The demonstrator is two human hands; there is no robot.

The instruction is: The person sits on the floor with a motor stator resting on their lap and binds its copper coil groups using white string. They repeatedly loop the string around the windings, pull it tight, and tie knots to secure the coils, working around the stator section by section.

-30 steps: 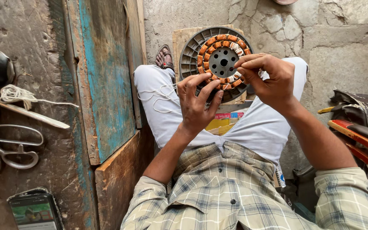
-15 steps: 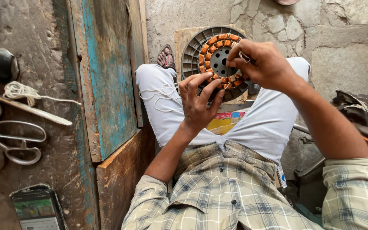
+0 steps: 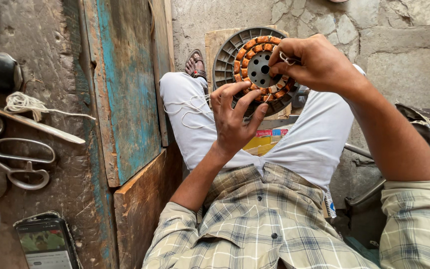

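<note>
Workbench [image 3: 36, 189] of worn wood well out to the left of the pinch, with scissors [image 3: 11, 162] and a phone [image 3: 46, 244] lying far from reach. Closer in, round motor stator [image 3: 255, 69] directly under the pinch and just behind it: grey ribbed rim, ring of copper coils, propped upright over the white-trousered knees against a wooden board [image 3: 214, 44].

Left hand [image 3: 235, 117] below and to the left of the pinch, fingers splayed flat against the lower coils and rim, bracing rather than closing; no telling about a thumb hooked behind. Right hand [image 3: 319, 62] at the upper right of the coil ring, thumb and forefinger closed narrowly on a thin pale loop of thread [image 3: 287, 59]. Loose white thread [image 3: 190, 107] trailing over the thigh, down and left from the pinch.

For good work here, probably:
- Press evenly with the splayed fingers, so no rocking of the stator against the board under the pull.
- Hold the pinch close to the coils, short and firm, for a snug lie and no slack.
- Draw along the ring rather than away from it, to spare the copper and its coating.
- Mind the trailing thread on the thigh; easy to snag on a fingertip or tangle.
- Work with fingertips only; tight gaps between coils, little room for knuckles
</note>
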